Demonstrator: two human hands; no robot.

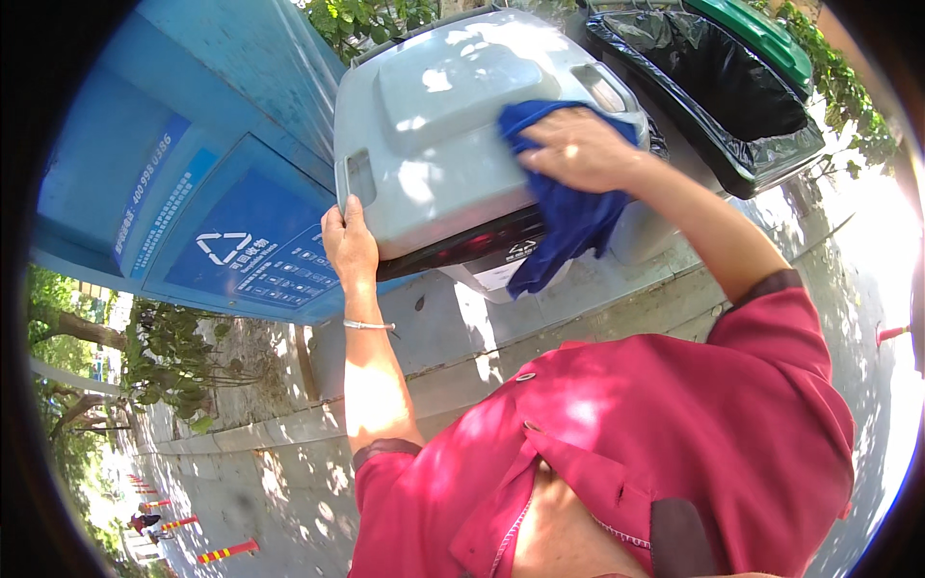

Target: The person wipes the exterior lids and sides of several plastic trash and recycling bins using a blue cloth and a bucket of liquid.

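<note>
The grey plastic lid (462, 123) of a wheeled waste bin lies closed in front of me, over a black liner that shows along its near edge. My left hand (350, 242) grips the lid's near left corner beside a recessed handle, thumb on top. My right hand (578, 148) presses a blue cloth (571, 217) on the right part of the lid, and the hand is slightly blurred. The cloth hangs over the near edge and partly covers the bin's printed front.
A blue recycling container (238, 217) stands close on the left. At the right is an open bin (715, 79) with a black liner and a green lid (766, 36). A kerb runs behind my arms; striped bollards (227, 553) stand at lower left.
</note>
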